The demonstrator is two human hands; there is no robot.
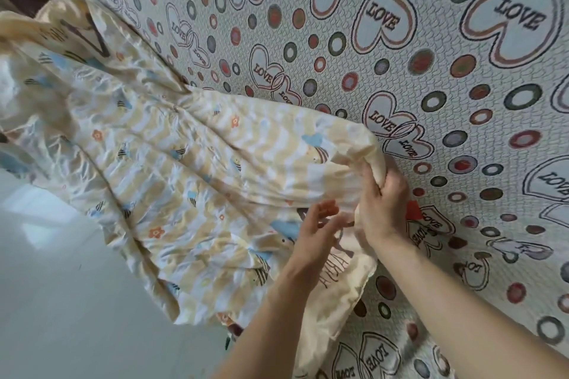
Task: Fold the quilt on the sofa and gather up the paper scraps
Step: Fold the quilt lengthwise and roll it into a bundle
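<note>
A cream quilt (172, 163) with yellow stripes, blue birds and small orange flowers lies crumpled across the left of the sofa and hangs over its front edge. My right hand (381, 203) grips a bunched corner of the quilt and lifts it off the seat. Just left of it, my left hand (314, 231) reaches into the quilt's edge with fingers spread and relaxed, touching the fabric. A small red paper scrap (412, 212) lies on the sofa right beside my right wrist.
The sofa cover (431, 55) is white with LOVE hearts and coloured rings and fills the right and top of the view. A glossy pale floor (55, 286) lies at the lower left. Something dark stands at the top left corner.
</note>
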